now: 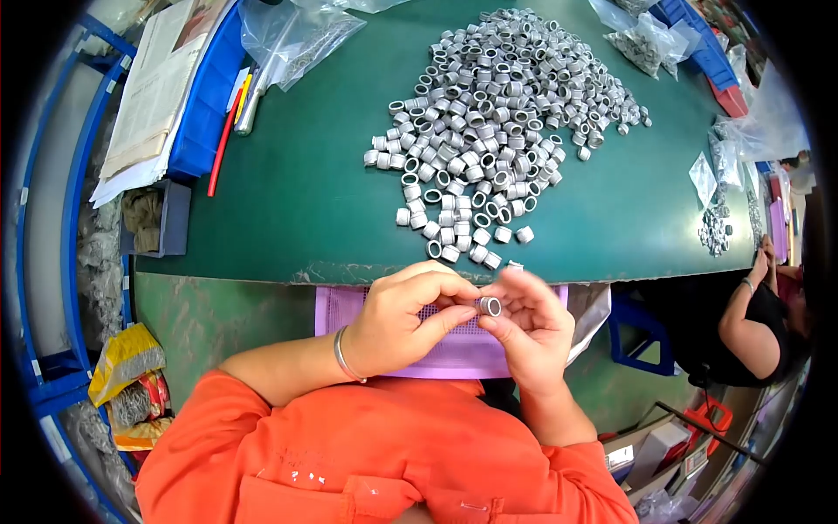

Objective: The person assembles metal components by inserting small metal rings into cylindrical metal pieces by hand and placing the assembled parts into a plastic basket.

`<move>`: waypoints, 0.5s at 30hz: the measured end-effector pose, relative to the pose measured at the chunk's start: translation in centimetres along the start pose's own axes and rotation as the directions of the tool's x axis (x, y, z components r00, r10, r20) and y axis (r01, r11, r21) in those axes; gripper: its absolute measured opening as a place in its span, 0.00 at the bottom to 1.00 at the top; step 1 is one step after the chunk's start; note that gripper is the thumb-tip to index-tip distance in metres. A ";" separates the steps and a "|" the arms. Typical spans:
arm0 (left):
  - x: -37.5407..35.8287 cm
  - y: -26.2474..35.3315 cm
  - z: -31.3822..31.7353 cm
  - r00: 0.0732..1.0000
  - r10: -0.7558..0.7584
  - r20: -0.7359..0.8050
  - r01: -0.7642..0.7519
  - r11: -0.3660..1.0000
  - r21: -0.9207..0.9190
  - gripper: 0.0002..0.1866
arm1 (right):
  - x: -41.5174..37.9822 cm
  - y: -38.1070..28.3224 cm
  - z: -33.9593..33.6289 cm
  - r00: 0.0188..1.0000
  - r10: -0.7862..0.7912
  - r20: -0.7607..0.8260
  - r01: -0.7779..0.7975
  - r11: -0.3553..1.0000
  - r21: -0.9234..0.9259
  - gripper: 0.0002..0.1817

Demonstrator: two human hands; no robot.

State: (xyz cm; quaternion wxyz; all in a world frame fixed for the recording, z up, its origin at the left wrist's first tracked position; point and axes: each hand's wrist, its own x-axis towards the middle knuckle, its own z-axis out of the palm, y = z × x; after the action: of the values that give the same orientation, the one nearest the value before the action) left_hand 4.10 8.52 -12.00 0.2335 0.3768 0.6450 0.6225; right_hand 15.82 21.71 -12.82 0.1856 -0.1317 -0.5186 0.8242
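Between my two hands is a small grey metal ring, short and tube-like, its open end turned up to the right. My left hand pinches it from the left with thumb and forefinger. From the right, the thumb of my right hand touches its lower edge, while the other fingers curl loosely behind. Beneath my hands a purple perforated basket sits in front of the table edge; its inside is mostly hidden. A large heap of similar metal rings spreads over the green table, with several loose ones near its front edge.
Papers lie on a blue bin at the left, beside a red pencil. Plastic bags lie at the back. A grey box stands at the table's left edge. On the right, another person's arm reaches toward small parts.
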 end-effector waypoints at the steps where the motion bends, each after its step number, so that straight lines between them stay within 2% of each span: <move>1: 0.0 -0.2 -0.1 0.999 0.030 0.012 -0.030 0.999 0.017 0.08 | 0.2 0.4 -1.0 0.983 -0.120 0.138 0.152 0.955 -0.254 0.20; 4: 0.0 -0.2 -0.5 0.997 0.069 0.036 -0.071 0.996 0.056 0.08 | 0.0 0.8 -0.6 0.990 -0.100 0.100 0.118 0.975 -0.189 0.16; 5: 0.0 0.1 -0.7 0.998 0.056 0.040 -0.060 0.995 0.086 0.08 | 0.0 1.4 -0.6 0.992 -0.104 0.067 0.108 0.992 -0.057 0.15; 6: 0.0 0.3 -0.9 0.998 0.044 0.046 -0.049 0.992 0.115 0.09 | -0.1 1.4 -0.6 0.993 -0.103 0.063 0.106 0.993 -0.056 0.15; 8: -0.2 0.4 -0.9 0.999 0.002 0.033 -0.005 0.996 0.089 0.10 | -0.4 1.3 -0.5 0.988 0.149 0.038 -0.153 0.934 0.321 0.15; 12: -0.1 0.1 -1.0 0.997 0.041 0.058 -0.047 0.992 0.119 0.09 | -0.3 1.0 -0.3 0.953 0.299 0.048 -0.297 0.887 0.353 0.14; 15: -0.2 0.0 -0.9 0.994 0.068 0.083 -0.081 0.983 0.167 0.08 | -0.5 0.9 -0.4 0.945 0.325 0.025 -0.314 0.887 0.338 0.13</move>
State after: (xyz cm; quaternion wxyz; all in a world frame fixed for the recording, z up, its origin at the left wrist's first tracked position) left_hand 3.52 7.79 -11.93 0.2015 0.4429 0.6717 0.5587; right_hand 16.25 21.46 -13.81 0.0758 -0.1946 -0.3376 0.9178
